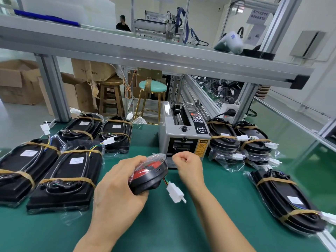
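Green mat (181, 226) covers the bench under an aluminium shelf (163, 57), and a grey tape dispenser (183, 139) stands at its middle with the outlet facing the person, within easy reach of either arm. The left hand (118, 186) grips a lamp (151, 176) just in front of that outlet, fingers and thumb curled round its body. It is lifted off the mat and tilted, probably so that the loose end of its bag (154, 159) sits close to where tape comes out. The right hand (189, 165) is at the outlet with its fingers curled in and thumb pressed to forefinger, a grip that suits drawing off a strip. Whether tape lies between them I cannot tell. The lamp is a round black shell with a red lens, wrapped in thin clear film that bunches at the top. Coloured wires leave its underside and end in a white plug (175, 192), which hangs free between the two forearms, outside the bag. Bundles (71, 171) of black oval housings, each bagged and bound with tan bands, lie to the left. More bundles (225, 140) are stacked to the right of the dispenser, which leaves the middle strip of mat as working room.
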Tool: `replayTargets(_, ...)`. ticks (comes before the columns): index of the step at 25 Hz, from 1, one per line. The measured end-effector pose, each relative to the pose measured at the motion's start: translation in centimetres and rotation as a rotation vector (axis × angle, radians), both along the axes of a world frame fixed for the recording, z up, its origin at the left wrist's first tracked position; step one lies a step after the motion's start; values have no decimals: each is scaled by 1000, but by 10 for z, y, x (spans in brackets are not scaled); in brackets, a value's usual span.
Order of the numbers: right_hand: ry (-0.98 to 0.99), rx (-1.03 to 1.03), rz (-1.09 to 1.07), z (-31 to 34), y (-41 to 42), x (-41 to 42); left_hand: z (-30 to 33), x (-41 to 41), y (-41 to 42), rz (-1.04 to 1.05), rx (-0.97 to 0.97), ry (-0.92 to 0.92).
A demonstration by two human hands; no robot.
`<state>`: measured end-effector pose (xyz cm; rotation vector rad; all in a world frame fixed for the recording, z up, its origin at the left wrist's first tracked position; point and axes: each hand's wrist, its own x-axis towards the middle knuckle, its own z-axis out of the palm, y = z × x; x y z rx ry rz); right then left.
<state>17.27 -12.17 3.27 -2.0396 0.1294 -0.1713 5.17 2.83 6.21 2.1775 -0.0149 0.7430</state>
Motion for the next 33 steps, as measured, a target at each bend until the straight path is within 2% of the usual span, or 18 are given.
replayTargets(2,-15,79,21,1,13,-4,0,0,-1,4,-12,-9)
replayTargets(4,-104,51,-26,4,22,-9,0,0,-1,4,-33,-17)
replayTargets(7,-432,-236,-132,21,20,-12,-3,1,3,4,-24,-15)
replayTargets(9,-557,-400,-145,37,15,-6,-5,1,4,4,-22,-8)
replayTargets(12,-450,-604,-134,52,10,10,-6,1,3,2,-16,-7)
replayTargets(14,-365,-667,-142,58,7,18,-5,0,1,-3,-9,-14)
replayTargets(17,-351,-811,-38,69,3,22,-6,1,3,-9,-1,-19)
replayTargets(20,-368,-770,49,66,-5,15,-6,2,4,-15,0,-22)
replayTargets(22,-257,-765,132,46,-8,4,-6,3,4,-13,-21,-11)
replayTargets(25,3,-1078,380,5,-3,-7,-4,3,5,-26,-36,-12)
replayTargets(27,13,-1224,455,-10,0,-4,-3,3,6,-35,-46,-14)
replayTargets(30,-64,-1241,513,-18,0,-3,-4,3,7,-24,-54,-21)
replayTargets(31,-55,-1188,497,-21,-4,-5,-4,3,7,-23,-58,-21)
replayTargets(33,25,-952,388,-25,-21,-7,-5,3,6,-30,-69,-19)
